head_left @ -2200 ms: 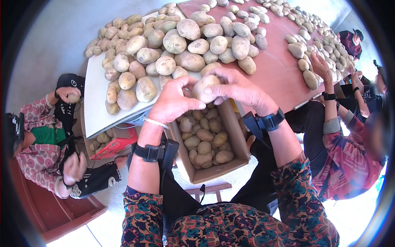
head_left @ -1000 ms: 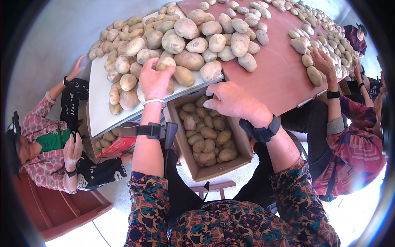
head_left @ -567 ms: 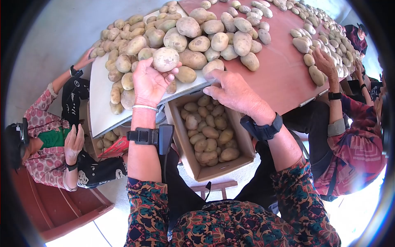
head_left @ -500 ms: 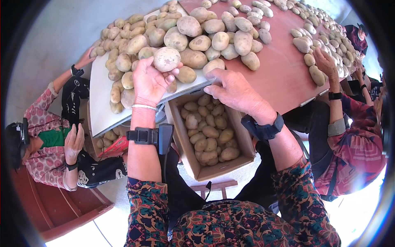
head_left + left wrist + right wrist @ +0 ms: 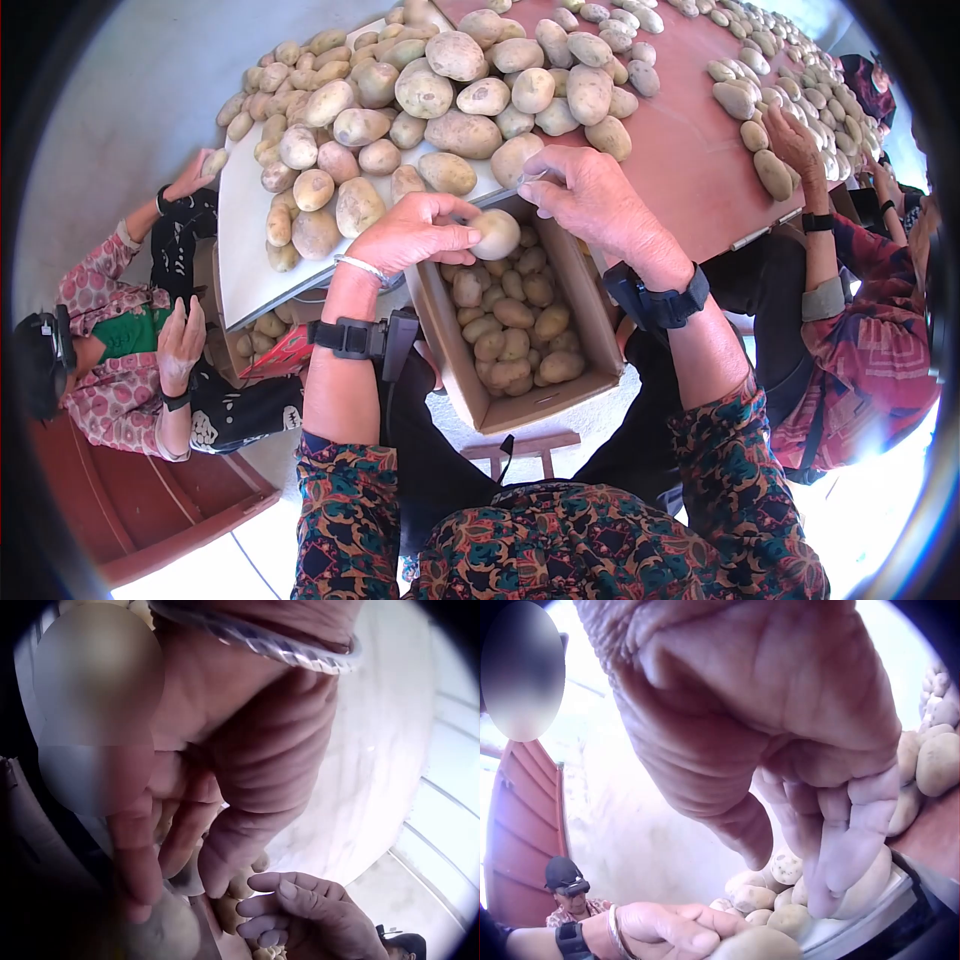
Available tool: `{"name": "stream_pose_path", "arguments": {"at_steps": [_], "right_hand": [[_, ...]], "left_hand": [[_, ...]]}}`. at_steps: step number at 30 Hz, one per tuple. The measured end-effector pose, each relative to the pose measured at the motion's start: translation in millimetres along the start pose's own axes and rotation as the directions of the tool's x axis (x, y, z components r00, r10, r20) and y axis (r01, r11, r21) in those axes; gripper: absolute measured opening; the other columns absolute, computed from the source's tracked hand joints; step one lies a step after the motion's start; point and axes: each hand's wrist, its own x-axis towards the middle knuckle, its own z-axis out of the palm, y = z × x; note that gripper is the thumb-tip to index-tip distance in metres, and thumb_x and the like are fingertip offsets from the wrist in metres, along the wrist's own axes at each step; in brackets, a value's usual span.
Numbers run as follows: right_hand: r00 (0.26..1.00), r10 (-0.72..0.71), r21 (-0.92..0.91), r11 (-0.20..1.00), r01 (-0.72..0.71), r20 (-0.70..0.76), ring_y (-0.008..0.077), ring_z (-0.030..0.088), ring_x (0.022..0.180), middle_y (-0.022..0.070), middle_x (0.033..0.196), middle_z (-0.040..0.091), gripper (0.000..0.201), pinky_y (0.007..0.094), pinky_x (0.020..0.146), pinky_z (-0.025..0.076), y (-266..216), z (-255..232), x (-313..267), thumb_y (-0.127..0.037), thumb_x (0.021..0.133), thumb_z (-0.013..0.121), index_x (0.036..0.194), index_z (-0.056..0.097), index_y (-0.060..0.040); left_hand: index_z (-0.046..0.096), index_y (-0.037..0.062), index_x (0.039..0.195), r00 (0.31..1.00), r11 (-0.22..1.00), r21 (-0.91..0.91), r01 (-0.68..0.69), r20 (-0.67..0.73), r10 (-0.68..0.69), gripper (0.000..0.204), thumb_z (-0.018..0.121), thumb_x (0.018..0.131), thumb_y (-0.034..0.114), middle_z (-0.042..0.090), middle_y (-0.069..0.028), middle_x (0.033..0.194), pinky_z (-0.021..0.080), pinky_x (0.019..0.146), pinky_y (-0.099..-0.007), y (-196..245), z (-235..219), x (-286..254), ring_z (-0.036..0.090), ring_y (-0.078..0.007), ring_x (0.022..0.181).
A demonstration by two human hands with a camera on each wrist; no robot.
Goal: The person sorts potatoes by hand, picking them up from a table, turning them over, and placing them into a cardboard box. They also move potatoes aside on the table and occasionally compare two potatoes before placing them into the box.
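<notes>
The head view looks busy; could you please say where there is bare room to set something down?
The flat red tabletop is bare between the heaped tan oval potatoes and the right-hand potato rows. The flat white board is bare along its lower left edge; potatoes crowd its middle.

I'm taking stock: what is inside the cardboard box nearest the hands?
Potatoes lie inside the cardboard box. Anything beneath the top ones is covered, and the left hand with its held potato hides part of the far end.
</notes>
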Motion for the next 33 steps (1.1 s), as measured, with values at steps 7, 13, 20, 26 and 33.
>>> {"name": "stream_pose_path", "arguments": {"at_steps": [7,13,20,26,33], "right_hand": [[1.0,0.009,0.035,0.999,-0.01,0.013,0.0172,0.069,0.074,0.0115,0.085,0.068,0.023,0.0297,0.066,0.054,-9.4,-4.8,3.8,-0.013,0.09,0.063,0.105,0.066,0.0047],[1.0,0.017,0.101,0.995,-0.016,-0.008,0.0166,0.069,0.074,0.0111,0.087,0.068,0.023,0.0284,0.067,0.054,-13.1,-0.9,6.6,-0.013,0.091,0.062,0.105,0.065,0.0058],[0.999,0.048,0.135,0.99,-0.048,0.005,0.0169,0.068,0.072,0.0113,0.086,0.067,0.023,0.029,0.066,0.054,-11.9,0.5,13.4,-0.014,0.091,0.063,0.104,0.066,0.0053],[0.997,0.081,-0.044,0.996,-0.082,-0.014,0.0166,0.066,0.07,0.0118,0.084,0.067,0.024,0.0305,0.065,0.053,-0.2,-3.3,16.9,-0.014,0.09,0.064,0.104,0.065,0.0048],[0.985,0.165,-0.116,0.979,-0.169,-0.042,0.0394,0.065,0.1,0.0268,0.1,0.067,0.037,0.0452,0.089,0.051,1.8,1.1,16.4,-0.015,0.085,0.064,0.118,0.062,0.0007]], "left_hand": [[0.064,-0.0006,0.117,0.617,0.814,0.547,-0.194,-0.578,0.535,0.032,0.065,0.086,0.007,0.072,-0.0133,0.094,0.055,0.072,-0.0314,-9.7,-33.7,21.1,0.069,-0.0215,0.081],[0.063,0.0072,0.124,0.727,0.517,0.838,0.178,-0.466,0.504,0.051,0.073,0.08,0.031,0.062,-0.0193,0.116,0.047,0.094,-0.0446,-11.8,-20.7,23.2,0.06,-0.035,0.108],[0.062,0.0127,0.127,0.772,0.555,0.807,0.203,-0.481,0.417,0.061,0.077,0.075,0.04,0.058,-0.018,0.117,0.045,0.095,-0.045,2.3,-3.2,34.1,0.054,-0.0381,0.114],[0.059,0.014,0.13,0.803,0.651,0.755,0.082,-0.436,0.405,0.064,0.081,0.072,0.027,0.054,-0.0177,0.124,0.044,0.099,-0.0451,-10.0,-9.4,40.1,0.051,-0.0387,0.118],[0.053,0.0187,0.135,0.803,0.571,0.818,0.074,-0.388,0.452,0.066,0.076,0.073,0.011,0.053,-0.0157,0.124,0.046,0.099,-0.0454,-14.3,-6.9,39.8,0.052,-0.037,0.117]]}}
